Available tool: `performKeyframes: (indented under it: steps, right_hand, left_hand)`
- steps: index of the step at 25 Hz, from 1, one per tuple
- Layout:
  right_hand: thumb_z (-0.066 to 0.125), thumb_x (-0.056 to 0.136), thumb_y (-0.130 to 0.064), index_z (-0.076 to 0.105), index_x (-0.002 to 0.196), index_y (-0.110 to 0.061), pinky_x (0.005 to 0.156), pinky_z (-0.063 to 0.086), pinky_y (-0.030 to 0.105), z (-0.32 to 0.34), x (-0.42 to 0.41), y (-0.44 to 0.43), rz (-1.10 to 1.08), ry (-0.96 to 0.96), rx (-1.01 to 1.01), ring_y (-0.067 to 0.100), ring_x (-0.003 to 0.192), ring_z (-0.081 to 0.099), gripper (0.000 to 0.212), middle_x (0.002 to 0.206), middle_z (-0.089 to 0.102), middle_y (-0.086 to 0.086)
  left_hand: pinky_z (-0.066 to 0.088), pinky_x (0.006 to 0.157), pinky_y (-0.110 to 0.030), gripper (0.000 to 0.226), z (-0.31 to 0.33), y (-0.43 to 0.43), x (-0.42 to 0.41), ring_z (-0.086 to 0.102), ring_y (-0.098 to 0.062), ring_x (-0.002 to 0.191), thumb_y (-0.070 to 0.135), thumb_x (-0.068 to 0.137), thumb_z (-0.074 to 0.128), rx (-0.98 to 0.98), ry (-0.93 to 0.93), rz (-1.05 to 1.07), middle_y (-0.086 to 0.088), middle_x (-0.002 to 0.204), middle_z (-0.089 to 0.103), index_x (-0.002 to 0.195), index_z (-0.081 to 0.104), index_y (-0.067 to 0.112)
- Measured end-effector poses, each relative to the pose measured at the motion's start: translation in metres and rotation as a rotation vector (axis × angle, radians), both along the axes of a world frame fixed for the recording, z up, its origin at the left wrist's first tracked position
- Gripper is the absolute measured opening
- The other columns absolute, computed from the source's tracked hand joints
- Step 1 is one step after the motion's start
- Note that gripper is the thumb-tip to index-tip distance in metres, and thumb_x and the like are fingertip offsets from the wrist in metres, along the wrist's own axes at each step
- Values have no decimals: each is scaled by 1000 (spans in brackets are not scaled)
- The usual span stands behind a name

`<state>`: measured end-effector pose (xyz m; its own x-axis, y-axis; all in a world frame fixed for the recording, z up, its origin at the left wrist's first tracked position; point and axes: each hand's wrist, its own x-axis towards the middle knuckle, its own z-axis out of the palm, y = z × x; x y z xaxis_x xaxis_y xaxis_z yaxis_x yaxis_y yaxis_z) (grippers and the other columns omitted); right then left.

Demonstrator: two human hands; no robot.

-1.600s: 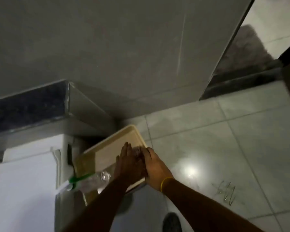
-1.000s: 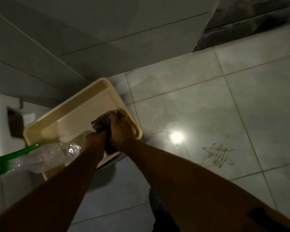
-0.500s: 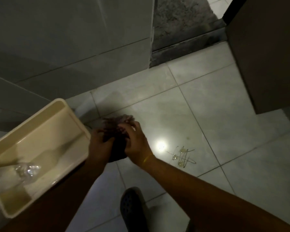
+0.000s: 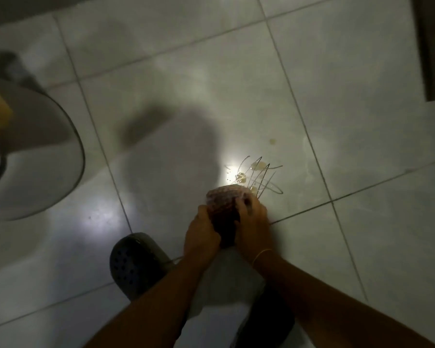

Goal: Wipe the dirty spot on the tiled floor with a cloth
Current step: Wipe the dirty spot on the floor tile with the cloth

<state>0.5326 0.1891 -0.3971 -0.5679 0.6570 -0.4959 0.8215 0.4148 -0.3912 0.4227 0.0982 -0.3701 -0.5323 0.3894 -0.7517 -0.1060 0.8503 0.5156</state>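
Both hands, left hand (image 4: 202,234) and right hand (image 4: 253,226), clasp a bunched dark reddish cloth (image 4: 225,207) just beside the yellowish scribbled spot (image 4: 258,175) on the pale tiled floor (image 4: 186,71).

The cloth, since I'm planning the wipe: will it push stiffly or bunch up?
The cloth looks soft, wadded between the left hand and right hand, so it probably bunches. It likely drags over the dirty spot.

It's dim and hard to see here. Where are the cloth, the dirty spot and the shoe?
cloth (image 4: 224,204): head view, bunched middle between the hands.
dirty spot (image 4: 258,175): head view, scribbled centre.
shoe (image 4: 133,262): head view, perforated toe.
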Motion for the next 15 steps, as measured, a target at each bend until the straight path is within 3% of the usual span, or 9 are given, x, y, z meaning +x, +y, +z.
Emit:
performKeyframes:
  steps: [2, 5, 9, 12, 15]
  right_hand:
    - [62, 98, -34, 41, 164, -11, 122, 31, 59, -30, 20, -16, 183, -5, 215, 45, 157, 31, 74, 173, 34, 25]
    - [60, 99, -48, 30, 168, -11, 131, 9, 58, -59, 17, -21, 403, 92, 240, 35, 164, 17, 84, 178, 17, 13]
    - [45, 104, -62, 18, 173, -15, 134, 8, 60, -88, -38, 33, 459, 140, 268, 30, 168, 13, 87, 183, 9, 5]
    - [35, 108, -61, 13, 173, -13, 134, 6, 59, -95, -93, 78, 425, 122, 332, 30, 170, 9, 84, 184, 9, 6]
    - [35, 108, -57, 13, 173, -12, 135, 9, 59, -96, -82, 65, 436, 110, 350, 30, 170, 11, 82, 184, 8, 7]
  left_hand:
    - [46, 114, -51, 58, -33, -29, 12, 50, -35, 140, 34, 93, 51, -62, 276, -225, -17, 151, 52, 147, 47, 11]
    - [18, 129, -56, 73, -64, -54, 19, 7, -34, 162, 40, 103, 48, -96, 435, -495, -15, 175, 10, 163, 21, 10]
    - [0, 130, -51, 79, -87, -67, 24, -21, -21, 160, 64, 103, 18, -116, 420, -546, -3, 175, -19, 166, 5, 18]
    - [2, 130, -52, 80, -90, -70, 23, -21, -22, 160, 64, 102, 19, -123, 449, -581, -2, 174, -23, 166, 5, 19]
    - [2, 130, -51, 79, -92, -75, 19, -20, -21, 161, 65, 102, 18, -115, 446, -610, 0, 174, -22, 166, 4, 21]
